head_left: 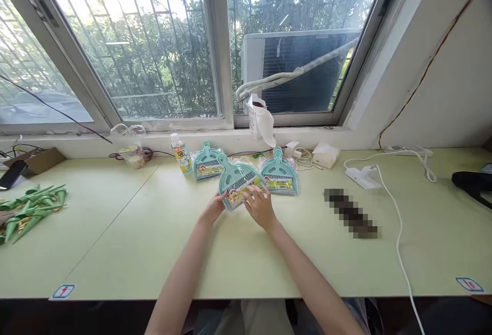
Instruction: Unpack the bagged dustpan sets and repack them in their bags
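Note:
Between my hands is a mint-green dustpan and brush set (235, 178) in clear plastic wrap, lifted a little and tilted, its handle toward the upper left. My left hand (212, 209) grips its lower left edge, the thumb at the side and the other fingers mostly hidden beneath. On the right, my right hand (261, 208) holds the lower right part, with fingers over the label. Two similar wrapped sets lie behind: one dustpan set (206, 163) to the left, another dustpan set (279, 175) to the right.
A drink bottle (180, 154) and a plastic bag (132, 151) stand near the window sill. A tissue pack (261, 119) is by the window. At right lie a power strip (363, 177) and white cable (400, 232). Another person's hand (5, 217) touches green pointed items (33, 212) at far left.

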{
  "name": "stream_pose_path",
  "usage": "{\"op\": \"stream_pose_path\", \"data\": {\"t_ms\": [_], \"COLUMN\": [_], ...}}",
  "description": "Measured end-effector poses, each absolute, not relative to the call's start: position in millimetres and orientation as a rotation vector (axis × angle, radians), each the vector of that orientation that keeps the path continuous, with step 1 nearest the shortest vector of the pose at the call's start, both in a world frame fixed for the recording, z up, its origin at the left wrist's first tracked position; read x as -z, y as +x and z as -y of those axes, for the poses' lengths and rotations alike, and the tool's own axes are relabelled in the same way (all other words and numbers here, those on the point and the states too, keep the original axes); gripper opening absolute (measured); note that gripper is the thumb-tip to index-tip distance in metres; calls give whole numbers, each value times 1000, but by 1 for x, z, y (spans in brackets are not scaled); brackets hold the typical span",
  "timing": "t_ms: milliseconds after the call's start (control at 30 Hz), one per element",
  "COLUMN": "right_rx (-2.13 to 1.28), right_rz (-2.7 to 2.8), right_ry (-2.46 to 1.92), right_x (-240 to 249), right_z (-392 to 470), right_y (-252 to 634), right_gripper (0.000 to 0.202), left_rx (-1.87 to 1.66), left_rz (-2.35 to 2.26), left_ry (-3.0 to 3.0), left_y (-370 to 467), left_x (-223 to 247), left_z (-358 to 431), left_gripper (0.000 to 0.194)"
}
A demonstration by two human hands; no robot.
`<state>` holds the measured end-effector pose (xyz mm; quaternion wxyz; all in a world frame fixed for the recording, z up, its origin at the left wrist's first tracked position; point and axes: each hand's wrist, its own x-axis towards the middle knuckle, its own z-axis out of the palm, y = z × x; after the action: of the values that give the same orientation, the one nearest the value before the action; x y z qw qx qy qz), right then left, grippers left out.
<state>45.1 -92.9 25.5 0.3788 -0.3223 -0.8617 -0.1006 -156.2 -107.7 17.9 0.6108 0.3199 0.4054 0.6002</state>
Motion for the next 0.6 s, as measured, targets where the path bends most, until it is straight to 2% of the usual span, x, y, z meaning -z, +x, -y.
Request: {"op": "stream_pose_path", "data": {"t_ms": [167,300,367,467,600], "right_rx": [270,178,-5,-477,-1126], "right_rz": [2267,2225,2124,1854,1395], "right_ry": [-819,-861,-935,-1049,-980], "right_x": [-23,-18,-16,-13,-9], "right_z": [89,89,88,83,73], "right_y": [48,44,42,42,41], "right_gripper": [25,29,31,31,39], "left_rx": [-1388,-1435,-1453,-1465,-1372], "left_rz": [-930,-952,-967,-979,-992], "left_ry": [743,681,643,613,721], "left_y": [-154,-159,-162,-163,-158], "left_x": [-19,-19,-19,-19,-21], "left_z": [108,107,106,106,109], "left_gripper": [61,54,47,40,45]}}
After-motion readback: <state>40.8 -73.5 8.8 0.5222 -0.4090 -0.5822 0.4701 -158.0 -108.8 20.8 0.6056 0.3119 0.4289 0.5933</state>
